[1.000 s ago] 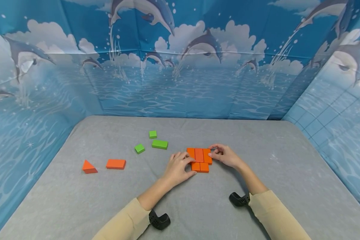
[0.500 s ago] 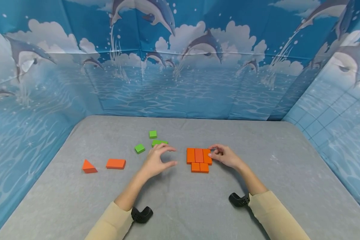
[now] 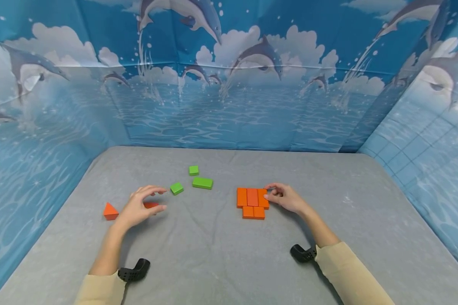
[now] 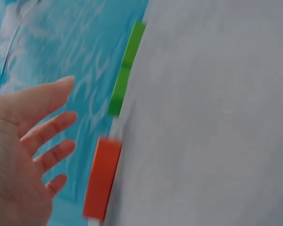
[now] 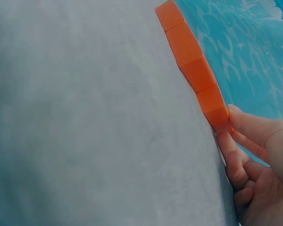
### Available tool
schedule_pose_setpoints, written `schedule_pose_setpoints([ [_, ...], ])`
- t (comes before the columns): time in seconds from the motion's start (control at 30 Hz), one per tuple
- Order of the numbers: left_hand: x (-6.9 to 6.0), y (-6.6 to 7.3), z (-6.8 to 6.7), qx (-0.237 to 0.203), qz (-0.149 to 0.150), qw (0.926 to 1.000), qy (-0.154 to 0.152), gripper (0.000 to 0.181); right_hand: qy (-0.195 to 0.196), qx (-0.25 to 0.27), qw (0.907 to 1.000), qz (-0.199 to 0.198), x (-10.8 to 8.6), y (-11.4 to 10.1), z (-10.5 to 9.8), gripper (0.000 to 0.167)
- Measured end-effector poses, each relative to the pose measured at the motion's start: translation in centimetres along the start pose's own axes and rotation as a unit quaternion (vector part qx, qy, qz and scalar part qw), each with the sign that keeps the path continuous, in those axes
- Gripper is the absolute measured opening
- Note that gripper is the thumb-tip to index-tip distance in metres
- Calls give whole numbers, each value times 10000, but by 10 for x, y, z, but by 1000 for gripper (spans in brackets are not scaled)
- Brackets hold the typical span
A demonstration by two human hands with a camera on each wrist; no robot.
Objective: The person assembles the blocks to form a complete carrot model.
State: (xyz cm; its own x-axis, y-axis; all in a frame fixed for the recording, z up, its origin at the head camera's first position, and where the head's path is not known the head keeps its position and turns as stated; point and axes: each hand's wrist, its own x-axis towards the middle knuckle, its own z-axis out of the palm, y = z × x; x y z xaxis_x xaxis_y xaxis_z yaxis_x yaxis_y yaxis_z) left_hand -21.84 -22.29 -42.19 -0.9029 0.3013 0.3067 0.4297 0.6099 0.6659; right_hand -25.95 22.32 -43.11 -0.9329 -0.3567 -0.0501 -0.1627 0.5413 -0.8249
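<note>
Pickup seems in hand, left fingers spread empty around a loose block on the bench, contact unclear, next wanting a pinch, while right fingers hold the orange cluster.

- Five orange blocks in one cluster, three far, two near
- One loose orange slab, left of the cluster
- One orange triangular block, farther left of it
- Two small green blocks and one long green block, left of the cluster
- One left hand left of the cluster, one right hand touching its right side
- Two black wrist devices, nearer than the cluster
</note>
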Motion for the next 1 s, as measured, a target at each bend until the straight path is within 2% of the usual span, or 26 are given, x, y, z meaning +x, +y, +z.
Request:
schedule_pose_setpoints([
  [0.13, -11, -16, -17, 159, -265, 9995, -49, 45, -50, 87, 9999, -43, -5, -13, 0, 30],
  [0.27, -20, -24, -28, 388, -395, 9985, -52, 46, -70, 126, 9999, -92, -11, -28, 0, 29],
  [0.4, -25, -28, -36, 626, -451, 9970, -111, 46, -55, 133, 9999, -66, -7, -17, 0, 30],
  [0.6, -28, -32, -39, 1022, -462, 9934, -227, 44, -13, 80, 9999, -113, 2, 3, 1, 31],
  [1.0, -28, -36, -37, 1392, -456, 9891, -147, 37, 19, -12, 9999, -123, 2, 5, 1, 31],
])
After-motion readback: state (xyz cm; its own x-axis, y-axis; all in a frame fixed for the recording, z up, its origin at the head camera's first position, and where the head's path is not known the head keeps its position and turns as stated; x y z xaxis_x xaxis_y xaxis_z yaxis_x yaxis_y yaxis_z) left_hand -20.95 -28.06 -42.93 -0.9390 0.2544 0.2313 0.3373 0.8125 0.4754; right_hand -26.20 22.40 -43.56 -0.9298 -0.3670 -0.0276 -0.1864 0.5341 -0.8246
